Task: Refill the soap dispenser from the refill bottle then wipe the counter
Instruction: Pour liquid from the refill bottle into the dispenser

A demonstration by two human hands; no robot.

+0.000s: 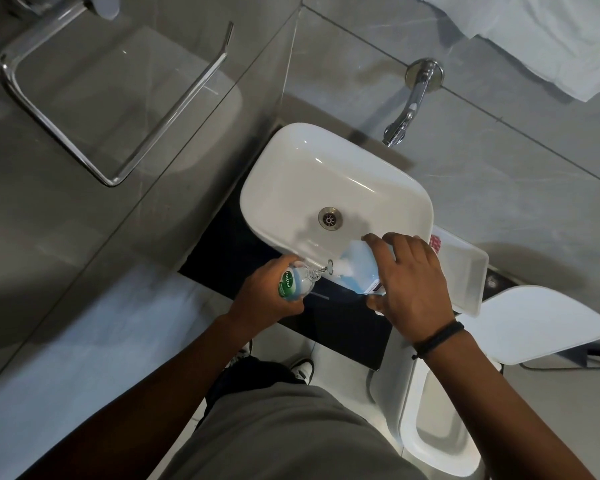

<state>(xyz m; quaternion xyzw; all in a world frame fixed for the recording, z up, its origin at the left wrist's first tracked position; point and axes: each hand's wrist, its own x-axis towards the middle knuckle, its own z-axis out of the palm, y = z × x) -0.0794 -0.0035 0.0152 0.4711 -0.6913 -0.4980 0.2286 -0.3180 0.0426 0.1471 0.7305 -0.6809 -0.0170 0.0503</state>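
Observation:
My left hand (pixel 269 294) grips a small clear soap dispenser (pixel 293 280) with a green Dettol label, its open neck pointing right, over the dark counter (pixel 340 323). My right hand (pixel 411 285) holds the larger refill bottle (pixel 359 266) of light blue liquid, tipped on its side with its white mouth at the dispenser's neck. Both bottles sit at the front rim of the white basin (pixel 291 188). Whether liquid is flowing I cannot tell. Much of the refill bottle is hidden under my right hand.
A chrome wall tap (pixel 407 109) hangs over the basin's back. A white tray (pixel 465 271) lies right of the basin. A toilet with raised lid (pixel 534 323) stands at lower right. A chrome towel ring (pixel 111 109) is on the left wall; white towels (pixel 551 39) hang top right.

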